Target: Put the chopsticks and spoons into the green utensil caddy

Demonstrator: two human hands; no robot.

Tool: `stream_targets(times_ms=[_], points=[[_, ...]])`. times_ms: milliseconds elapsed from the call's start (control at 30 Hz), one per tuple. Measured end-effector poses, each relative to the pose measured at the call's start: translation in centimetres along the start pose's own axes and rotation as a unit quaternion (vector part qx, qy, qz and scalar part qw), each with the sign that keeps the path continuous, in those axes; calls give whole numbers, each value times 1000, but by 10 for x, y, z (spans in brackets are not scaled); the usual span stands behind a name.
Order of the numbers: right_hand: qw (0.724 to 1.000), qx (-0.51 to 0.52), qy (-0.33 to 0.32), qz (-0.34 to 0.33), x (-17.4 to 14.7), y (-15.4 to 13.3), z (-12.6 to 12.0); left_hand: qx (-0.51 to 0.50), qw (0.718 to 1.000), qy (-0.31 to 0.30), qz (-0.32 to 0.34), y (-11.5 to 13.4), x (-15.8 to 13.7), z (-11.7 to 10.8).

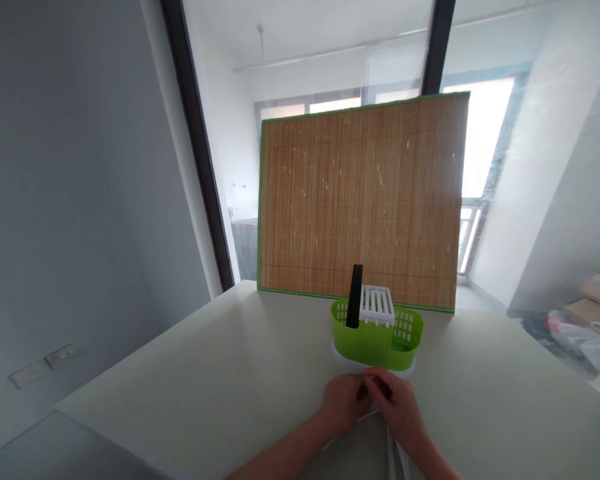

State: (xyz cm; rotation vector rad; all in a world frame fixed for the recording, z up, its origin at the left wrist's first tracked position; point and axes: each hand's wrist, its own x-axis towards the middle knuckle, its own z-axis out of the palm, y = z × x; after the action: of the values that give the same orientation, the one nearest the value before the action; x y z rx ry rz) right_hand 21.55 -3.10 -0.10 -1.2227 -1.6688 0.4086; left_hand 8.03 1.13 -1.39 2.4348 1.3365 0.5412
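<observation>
Two bare hands, left hand [343,400] and right hand [397,400], forearms in from about 8 and 5 o'clock, fingers curled, fingertips together over the table [205,373]; can't tell what they're clamped on, the pinch point is hidden. White straps [391,453] run out under them toward 6 and 7–8 o'clock, two bands visible at 6; one green basket [365,348] sits just beyond at 12. Basket carries one white slotted rack [377,304] and, at the rack's 9 o'clock, one black bar [355,297], slightly tilted; one slatted mat [357,207] stands behind.
</observation>
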Motion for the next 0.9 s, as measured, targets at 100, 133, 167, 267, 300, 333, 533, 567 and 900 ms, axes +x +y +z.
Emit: stream_targets(times_ms=[100, 133, 167, 267, 300, 333, 533, 567, 900], points=[[1000, -9, 4, -4, 0, 0, -1, -67, 998, 8, -18, -7, 0, -7], [1000, -11, 6, -4, 0, -1, -1, -100, 995, 18, -18, -9, -1, -12], [1000, -13, 7, -4, 0, -1, -1, -135, 990, 35, -14, -12, -2, -18], [1000, -16, 10, -6, -1, -4, 0, -227, 965, 131, -4, -18, -8, -38], [1000, -15, 8, -7, -2, -5, 1, -251, 953, 171, -8, -19, -9, -43], [1000, -14, 4, -8, -2, -6, 2, -273, 939, 208, -14, -20, -11, -48], [996, -54, -66, -5, -6, -12, 11, -335, 896, 292, -9, -19, -19, -50], [994, -71, -84, -4, -7, -12, 12, -324, 899, 293, -4, -18, -20, -48], [979, -157, -131, -4, -7, -13, 16, -206, 924, 318, 50, -6, -26, -56]])
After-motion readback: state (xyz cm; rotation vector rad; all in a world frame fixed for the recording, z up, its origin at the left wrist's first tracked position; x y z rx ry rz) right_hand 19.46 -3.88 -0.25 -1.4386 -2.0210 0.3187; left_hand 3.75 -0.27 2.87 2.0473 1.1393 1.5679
